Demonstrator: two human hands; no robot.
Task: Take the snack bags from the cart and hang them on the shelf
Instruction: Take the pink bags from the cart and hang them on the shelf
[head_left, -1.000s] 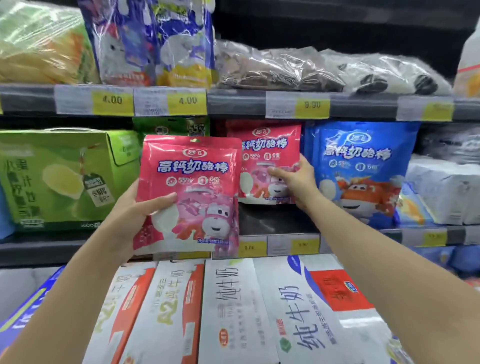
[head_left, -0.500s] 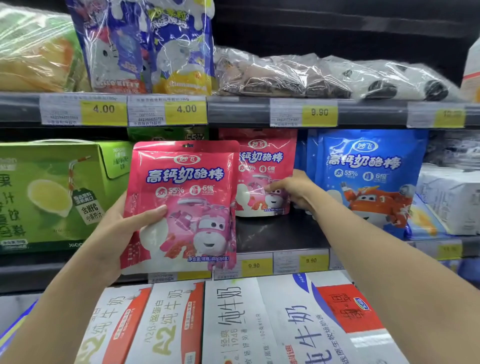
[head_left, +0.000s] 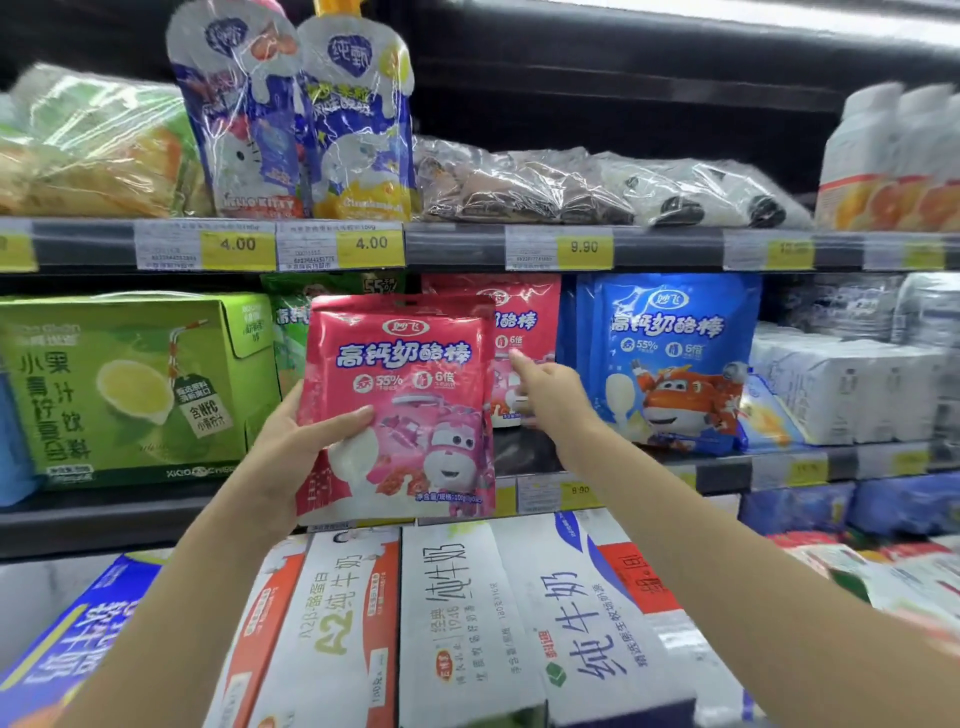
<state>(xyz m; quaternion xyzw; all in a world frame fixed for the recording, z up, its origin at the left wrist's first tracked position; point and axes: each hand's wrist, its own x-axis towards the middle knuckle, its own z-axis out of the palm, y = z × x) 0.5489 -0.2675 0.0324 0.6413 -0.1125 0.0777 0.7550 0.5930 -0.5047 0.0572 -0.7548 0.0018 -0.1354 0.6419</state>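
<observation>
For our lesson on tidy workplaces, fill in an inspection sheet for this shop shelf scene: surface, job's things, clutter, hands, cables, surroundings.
Surface: middle shelf, dark, price tags on its front edge.
Job's things: red snack bag held upright before the shelf; hung red bags behind it.
Clutter: blue bags right of them; green drink box at left; milk cartons below.
Hands: left hand grips the red snack bag's left edge; right hand holds nothing, index finger stretched toward the hung red bags.
Cables: nothing seen.
Surroundings: upper shelf with pouches and wrapped packs; cart not in view.
</observation>
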